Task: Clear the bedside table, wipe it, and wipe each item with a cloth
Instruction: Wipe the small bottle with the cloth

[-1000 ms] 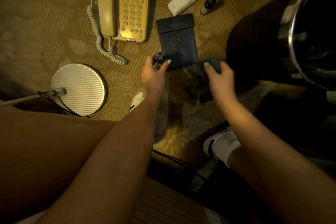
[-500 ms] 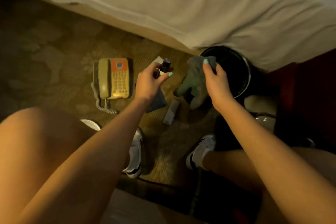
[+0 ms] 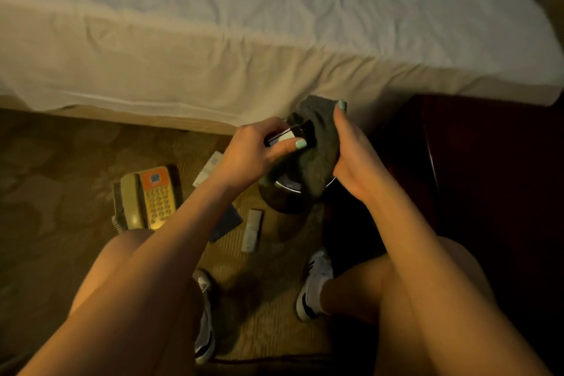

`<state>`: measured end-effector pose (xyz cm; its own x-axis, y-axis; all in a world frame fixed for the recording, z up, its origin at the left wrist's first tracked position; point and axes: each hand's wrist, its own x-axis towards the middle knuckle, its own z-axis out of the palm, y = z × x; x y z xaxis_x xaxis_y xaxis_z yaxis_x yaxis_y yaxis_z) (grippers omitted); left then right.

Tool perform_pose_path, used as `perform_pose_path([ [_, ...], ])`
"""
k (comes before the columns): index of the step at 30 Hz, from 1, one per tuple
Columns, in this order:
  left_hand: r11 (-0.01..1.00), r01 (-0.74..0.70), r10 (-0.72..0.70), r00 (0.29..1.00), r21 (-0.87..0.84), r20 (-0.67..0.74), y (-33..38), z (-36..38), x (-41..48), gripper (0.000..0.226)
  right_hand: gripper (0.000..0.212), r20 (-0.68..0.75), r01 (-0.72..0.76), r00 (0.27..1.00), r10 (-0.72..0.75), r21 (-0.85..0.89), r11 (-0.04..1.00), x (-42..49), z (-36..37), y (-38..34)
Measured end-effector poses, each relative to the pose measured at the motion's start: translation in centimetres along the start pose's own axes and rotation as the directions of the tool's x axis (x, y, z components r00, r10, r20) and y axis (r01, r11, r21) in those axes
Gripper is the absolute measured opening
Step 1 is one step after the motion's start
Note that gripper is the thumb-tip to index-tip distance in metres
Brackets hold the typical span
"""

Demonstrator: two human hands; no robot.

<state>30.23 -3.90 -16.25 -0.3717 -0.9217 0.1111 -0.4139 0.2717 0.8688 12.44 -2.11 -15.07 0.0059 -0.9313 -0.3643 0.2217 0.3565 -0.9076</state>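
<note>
Here, both hands are raised in front of the bed's edge, working together on one small item. The left hand [image 3: 259, 152] grips a small dark bottle [image 3: 290, 135] with a white label, its fingers [image 3: 300, 143] curled round the body and the thumb laid across the label. The right hand [image 3: 354, 159] holds a grey cloth [image 3: 319, 146], fingers closed on the fabric, with one teal-nailed fingertip showing at the top. The cloth is bunched over the far end of the bottle and hangs down between the two hands. Below them a dark bin [image 3: 282, 197] with a metal rim stands on the patterned carpet [image 3: 61, 177]. Also on the carpet lie a beige and orange telephone [image 3: 146, 198], a dark flat wallet-like case [image 3: 227, 221] partly hidden by the left forearm, a pale remote [image 3: 251, 230] and another white item [image 3: 209, 168]. The dark wooden surface [image 3: 488, 162] sits at the right, beside the white-sheeted bed [image 3: 213, 24].
</note>
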Motion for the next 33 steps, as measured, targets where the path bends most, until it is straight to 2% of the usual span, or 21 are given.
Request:
perform_pose_path([
  [2,0.999,-0.035,0.037,0.998,-0.034,0.042,0.6,0.6,1.1,0.04,0.061,-0.034,0.009,0.999,-0.012,-0.082,0.997,-0.1,-0.2,-0.6],
  [5,0.996,-0.062,0.067,0.994,-0.067,0.083,0.7,1.3,2.7,0.042,0.044,-0.102,0.045,0.993,-0.064,-0.176,0.983,0.4,-0.3,-1.6],
  [12,0.976,-0.049,0.071,0.993,-0.213,0.095,0.3,1.8,4.2,0.029,0.019,-0.082,0.09,0.991,-0.11,-0.211,0.973,2.0,-0.1,-2.6],
  [16,0.961,-0.068,0.096,0.991,-0.267,0.091,-0.1,1.9,4.8,0.029,0.022,-0.119,0.11,0.984,-0.136,-0.196,0.974,3.0,0.0,-2.7],
  [19,0.956,-0.072,0.102,0.991,-0.283,0.091,-0.6,1.8,5.0,0.037,0.024,-0.14,0.085,0.984,-0.112,-0.188,0.978,3.5,0.2,-2.6],
  [21,0.951,-0.065,0.098,0.991,-0.302,0.095,-0.9,1.8,5.0,0.034,0.025,-0.145,0.063,0.985,-0.092,-0.193,0.979,3.8,0.4,-2.7],
  [27,0.869,0.036,0.011,0.996,-0.494,0.091,-0.8,1.7,4.8,0.026,0.025,-0.137,0.094,0.984,-0.112,-0.131,0.987,4.0,1.1,-3.2],
  [30,0.844,0.041,-0.036,0.999,-0.535,0.02,-0.4,1.7,5.2,0.032,0.026,-0.225,0.082,0.966,-0.13,-0.209,0.974,4.2,0.5,-2.9],
  [31,0.829,0.035,-0.05,0.999,-0.558,-0.012,-0.2,1.7,5.4,0.033,0.027,-0.266,0.075,0.956,-0.125,-0.19,0.979,4.2,0.1,-2.9],
  [33,0.807,0.045,-0.107,0.992,-0.588,-0.071,0.0,1.6,5.9,0.04,0.04,-0.287,0.091,0.953,-0.095,-0.028,0.995,4.3,-0.8,-3.2],
])
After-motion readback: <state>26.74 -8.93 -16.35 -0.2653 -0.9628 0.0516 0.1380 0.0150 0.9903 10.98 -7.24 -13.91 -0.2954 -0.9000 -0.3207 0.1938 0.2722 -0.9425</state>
